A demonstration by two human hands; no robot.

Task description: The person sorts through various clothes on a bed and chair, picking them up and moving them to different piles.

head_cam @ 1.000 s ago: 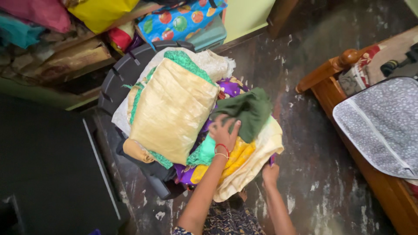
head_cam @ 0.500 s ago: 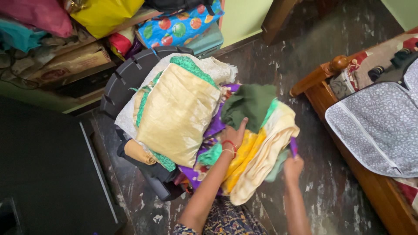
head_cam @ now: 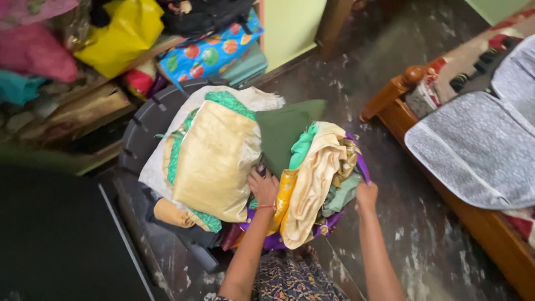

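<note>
Since a second ago the folded clothes bundle [head_cam: 312, 184] had tipped upright off the chair [head_cam: 146, 120], the left hand [head_cam: 263, 187] pressed flat against it, the right hand [head_cam: 366, 195] fingers clamped on its far edge.

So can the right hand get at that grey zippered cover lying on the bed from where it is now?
Probably not without moving. The right hand is pressed against the side of the lifted bundle of folded clothes, and the grey zippered cover lies apart, beyond the wooden bed rail.
</note>
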